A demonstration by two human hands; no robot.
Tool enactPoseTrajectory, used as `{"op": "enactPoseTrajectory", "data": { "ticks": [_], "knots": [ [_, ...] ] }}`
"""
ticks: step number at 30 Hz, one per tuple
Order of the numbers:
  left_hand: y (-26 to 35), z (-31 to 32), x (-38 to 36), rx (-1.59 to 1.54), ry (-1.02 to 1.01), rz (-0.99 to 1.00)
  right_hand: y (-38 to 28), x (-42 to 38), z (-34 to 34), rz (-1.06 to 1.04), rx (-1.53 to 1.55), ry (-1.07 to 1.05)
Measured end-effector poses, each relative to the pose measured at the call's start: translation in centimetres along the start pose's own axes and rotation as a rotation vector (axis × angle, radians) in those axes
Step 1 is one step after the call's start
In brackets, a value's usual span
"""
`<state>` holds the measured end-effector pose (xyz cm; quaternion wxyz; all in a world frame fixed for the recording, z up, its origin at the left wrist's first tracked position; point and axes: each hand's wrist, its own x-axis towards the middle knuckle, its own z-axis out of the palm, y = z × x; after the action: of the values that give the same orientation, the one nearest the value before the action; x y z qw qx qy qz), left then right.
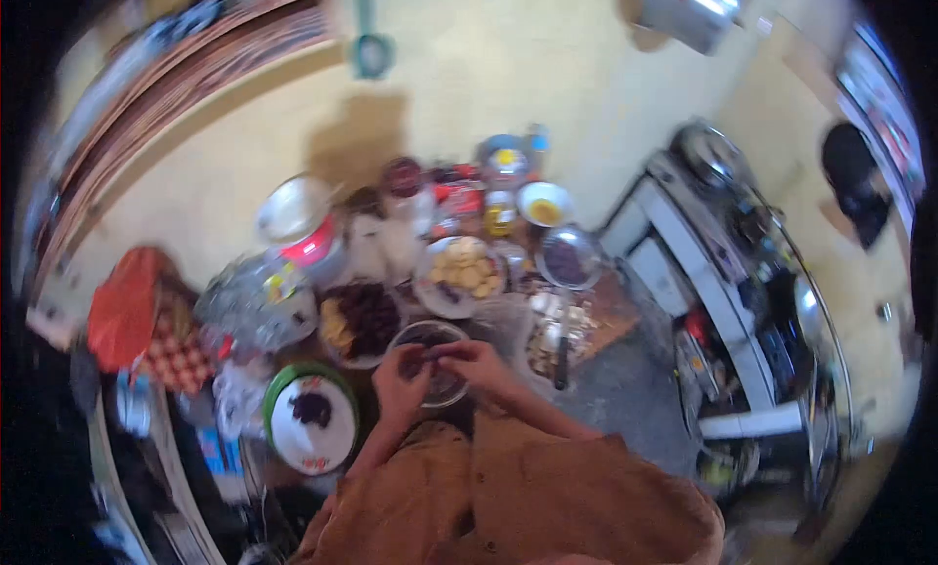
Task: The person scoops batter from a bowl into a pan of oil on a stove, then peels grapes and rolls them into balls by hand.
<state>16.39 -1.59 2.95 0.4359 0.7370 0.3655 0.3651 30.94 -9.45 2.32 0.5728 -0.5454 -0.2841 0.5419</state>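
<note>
My left hand (399, 377) and my right hand (476, 368) meet over a clear round bowl (455, 399). The fingertips of both are closed on a small dark purple piece (437, 352), blurred and partly hidden by the fingers. Just beyond them stands a plate (424, 293) of pale yellow chunks. Left of the hands is a bowl of dark red pieces (371, 316) with some yellow ones at its side. Nearer on the left, a white plate (311, 450) carries a dark purple lump (311, 409).
At right, a knife (562, 355) lies on pale chopped pieces over a board (614, 316). Behind stand a yellow-filled bowl (545, 206), a bowl of dark contents (569, 260) and a jar (499, 215). A stove (674, 272) is farther right; plastic bags (256, 301) lie left.
</note>
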Motion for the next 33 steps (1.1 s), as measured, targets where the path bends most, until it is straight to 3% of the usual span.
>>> {"op": "enactPoseTrajectory", "data": {
  "ticks": [2, 3, 4, 6, 8, 19, 21, 25, 27, 33],
  "knots": [
    [-1.9, 0.7, 0.1, -0.117, -0.072, -0.086, 0.4, 0.1, -0.2, -0.042, -0.018, 0.057],
    [0.1, 0.7, 0.1, -0.199, -0.088, -0.128, 1.6, 0.5, -0.9, -0.075, 0.043, 0.042],
    [0.2, 0.9, 0.1, -0.098, -0.098, -0.088, 1.2, 0.2, -1.2, -0.097, 0.057, 0.114],
    [1.2, 1.6, -0.1, -0.202, -0.134, -0.073, 0.1, -0.8, -1.2, -0.08, -0.032, 0.071],
    [1.7, 1.8, -0.2, -0.322, -0.126, -0.217, 0.7, -1.1, -1.4, -0.096, 0.04, 0.089],
    [0.3, 2.7, -0.3, -0.254, -0.176, -0.112, 0.7, -2.0, -1.6, -0.104, -0.1, 0.157],
    [0.1, 2.7, -0.2, -0.249, -0.139, -0.21, 0.9, -1.7, -1.3, -0.09, 0.046, 0.177],
    [0.9, 2.2, -0.1, -0.244, -0.195, -0.257, 1.0, -1.3, -1.4, -0.116, -0.026, 0.18],
    [1.2, 2.0, -0.1, -0.053, -0.184, -0.201, 1.2, -1.2, -1.4, -0.145, -0.08, 0.167],
    [0.9, 1.9, 0.1, 0.003, -0.194, -0.099, 1.3, -1.1, -1.2, -0.129, -0.142, 0.172]
  ]
}}
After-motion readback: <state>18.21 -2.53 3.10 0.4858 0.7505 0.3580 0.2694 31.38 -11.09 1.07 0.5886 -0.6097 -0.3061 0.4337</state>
